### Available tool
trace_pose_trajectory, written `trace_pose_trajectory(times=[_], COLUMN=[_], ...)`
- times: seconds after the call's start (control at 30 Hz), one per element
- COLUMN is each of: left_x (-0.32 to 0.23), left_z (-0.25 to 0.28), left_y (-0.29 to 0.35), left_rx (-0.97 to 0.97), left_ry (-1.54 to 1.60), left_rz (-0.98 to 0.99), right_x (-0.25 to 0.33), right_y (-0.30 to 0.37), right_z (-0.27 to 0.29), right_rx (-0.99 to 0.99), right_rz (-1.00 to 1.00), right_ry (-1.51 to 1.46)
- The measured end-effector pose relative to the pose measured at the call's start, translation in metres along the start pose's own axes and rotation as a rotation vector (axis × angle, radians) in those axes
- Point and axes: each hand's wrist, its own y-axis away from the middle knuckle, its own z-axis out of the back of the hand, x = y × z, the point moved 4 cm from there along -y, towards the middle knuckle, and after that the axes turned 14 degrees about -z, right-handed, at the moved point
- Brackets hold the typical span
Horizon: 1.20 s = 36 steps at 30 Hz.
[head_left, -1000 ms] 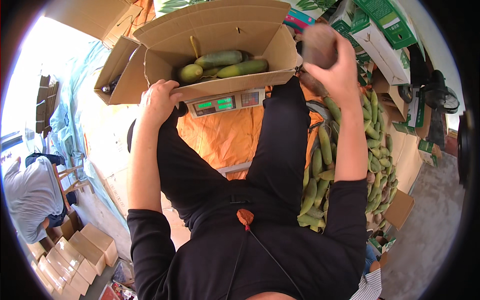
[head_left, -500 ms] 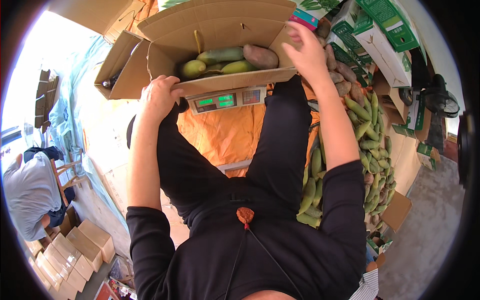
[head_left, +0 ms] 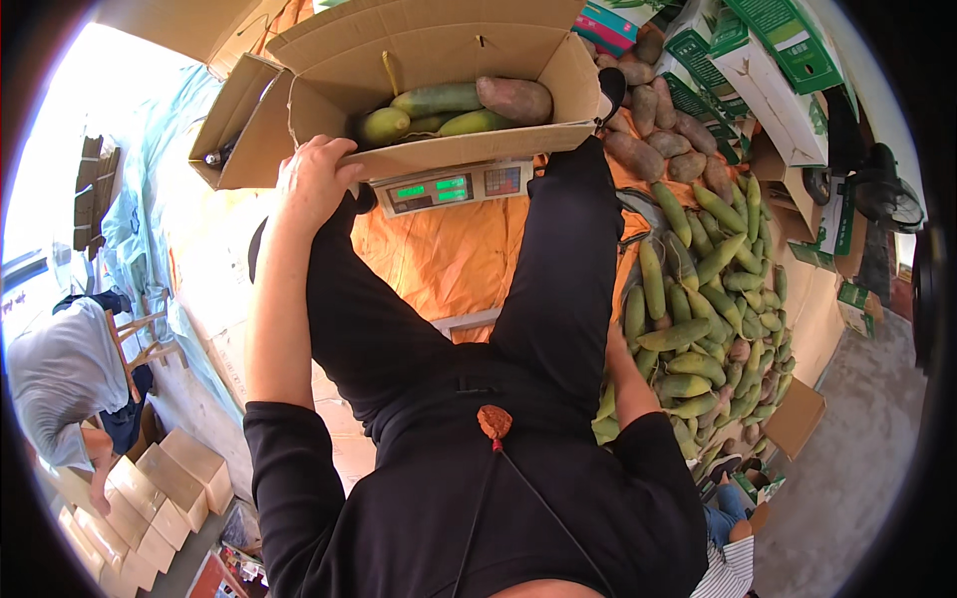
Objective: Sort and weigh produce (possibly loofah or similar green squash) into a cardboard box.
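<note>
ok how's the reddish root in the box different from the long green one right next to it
The reddish root is dusty reddish-brown; the long green one is green. The reddish root looks thicker and stubbier, the long green one slimmer. Both lie inside the open cardboard box.

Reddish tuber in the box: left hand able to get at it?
Probably yes: the box is open above the tuber, though green vegetables lie between it and the left hand.
</note>
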Motion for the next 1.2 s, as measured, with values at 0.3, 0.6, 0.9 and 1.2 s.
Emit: trace_pose_trajectory(times=[0.3, 0.6, 0.9, 1.2], left_x=[-0.002, -0.003, -0.002, -0.011], left_z=[0.001, 0.003, -0.005, 0.001], left_y=[0.001, 0.001, -0.002, -0.010], left_rx=[0.025, 0.003, -0.015, -0.057], left_ry=[-0.027, 0.000, 0.048, 0.070], left_rz=[0.018, 0.008, -0.024, -0.095], right_x=[-0.046, -0.058, -0.107, -0.040], right_y=[0.037, 0.048, 0.043, 0.042], right_z=[-0.061, -0.083, -0.094, 0.099], right_rx=[0.093, 0.069, 0.028, -0.210], right_rz=[-0.141, -0.241, -0.328, -0.180], right_ry=[-0.166, -0.361, -0.555, -0.656])
